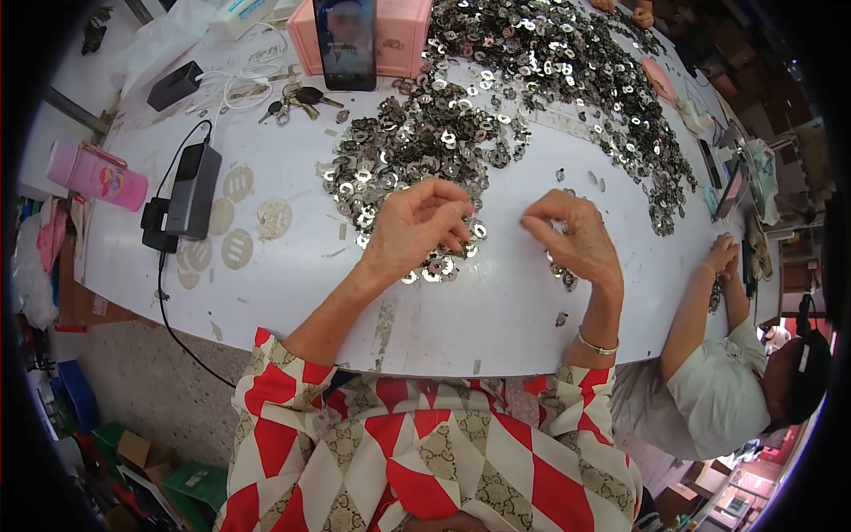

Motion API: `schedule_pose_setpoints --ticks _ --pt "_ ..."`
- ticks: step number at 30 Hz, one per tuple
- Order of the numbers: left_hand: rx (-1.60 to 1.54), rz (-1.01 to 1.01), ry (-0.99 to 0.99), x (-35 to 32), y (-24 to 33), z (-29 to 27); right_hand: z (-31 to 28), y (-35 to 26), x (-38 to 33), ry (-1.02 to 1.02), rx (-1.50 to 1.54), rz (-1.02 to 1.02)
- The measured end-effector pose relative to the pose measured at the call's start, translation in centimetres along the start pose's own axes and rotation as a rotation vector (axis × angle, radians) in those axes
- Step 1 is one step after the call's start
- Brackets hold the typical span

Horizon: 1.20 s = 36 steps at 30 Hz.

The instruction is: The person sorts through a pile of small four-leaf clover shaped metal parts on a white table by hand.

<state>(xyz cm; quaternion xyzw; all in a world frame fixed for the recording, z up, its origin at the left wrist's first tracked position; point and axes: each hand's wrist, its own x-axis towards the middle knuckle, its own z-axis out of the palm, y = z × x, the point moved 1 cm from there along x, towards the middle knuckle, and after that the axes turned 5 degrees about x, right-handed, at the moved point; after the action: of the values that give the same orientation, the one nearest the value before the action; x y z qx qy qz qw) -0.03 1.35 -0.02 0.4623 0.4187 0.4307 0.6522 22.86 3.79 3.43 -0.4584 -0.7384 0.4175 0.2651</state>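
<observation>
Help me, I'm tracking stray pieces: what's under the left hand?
Metal pieces and white table show past the edges of the left hand; whatever lies directly beneath it is covered.

Legible text: almost none. On the tan patches of my shirt point(496, 470), a repeated linked-letter motif is discernible. Phone point(347, 53) on my counter point(461, 332): pale marks on screen, too fine for me to read. Pink bottle point(102, 173): printed picture; I cannot resolve any lettering.
</observation>
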Motion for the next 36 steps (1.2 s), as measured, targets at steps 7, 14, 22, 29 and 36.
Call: schedule_pose_setpoints --ticks 7,14,22,29,36 --pt "-0.013 0.111 0.115 0.7 -0.7 -0.4 3.7 0.8 1.4 0.293 -0.355 -0.237" --pt "0.053 0.116 0.102 0.6 -1.0 -0.4 6.5 1.5 2.8 0.306 -0.528 -0.384" --pt "0.304 0.206 0.199 0.6 -1.3 -0.6 6.4 0.9 3.0 0.345 -0.285 -0.322" --pt "0.196 0.223 0.137 0.4 -0.9 -0.4 6.8 0.1 2.5 0.170 0.580 -0.002" --pt "0.175 0.114 0.031 0.1 0.0 -0.4 6.6 -0.1 2.3 0.141 0.606 -0.030"
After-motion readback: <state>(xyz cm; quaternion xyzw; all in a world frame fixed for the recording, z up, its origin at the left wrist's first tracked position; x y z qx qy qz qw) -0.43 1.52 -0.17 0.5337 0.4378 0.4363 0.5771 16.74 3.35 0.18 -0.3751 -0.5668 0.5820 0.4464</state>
